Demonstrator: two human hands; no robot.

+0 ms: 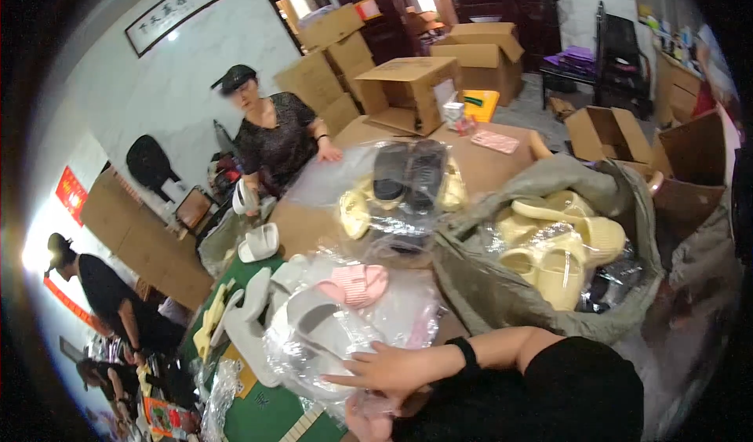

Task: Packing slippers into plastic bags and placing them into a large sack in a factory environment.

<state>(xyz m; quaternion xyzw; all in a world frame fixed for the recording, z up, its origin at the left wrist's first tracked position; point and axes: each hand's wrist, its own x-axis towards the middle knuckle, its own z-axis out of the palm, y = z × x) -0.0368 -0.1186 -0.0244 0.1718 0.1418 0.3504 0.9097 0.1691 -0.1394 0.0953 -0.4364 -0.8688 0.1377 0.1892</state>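
Slippers in a clear plastic bag (pixel 329 328) look light, soft and slippery; best gripped at the bunched film edge. Right hand (pixel 388 369) lies open-fingered on it; left hand (pixel 369 420) is mostly hidden, grip unclear.

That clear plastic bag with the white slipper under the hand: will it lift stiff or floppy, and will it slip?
Likely floppy: the clear bag is crumpled and sagging round the white slipper. Probably slippery, as the film is glossy. Probably light; the slipper looks like foam. One hand rests on it.

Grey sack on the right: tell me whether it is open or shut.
Open. The grey sack gapes at its mouth, with pale yellow slippers in clear wrap showing inside.
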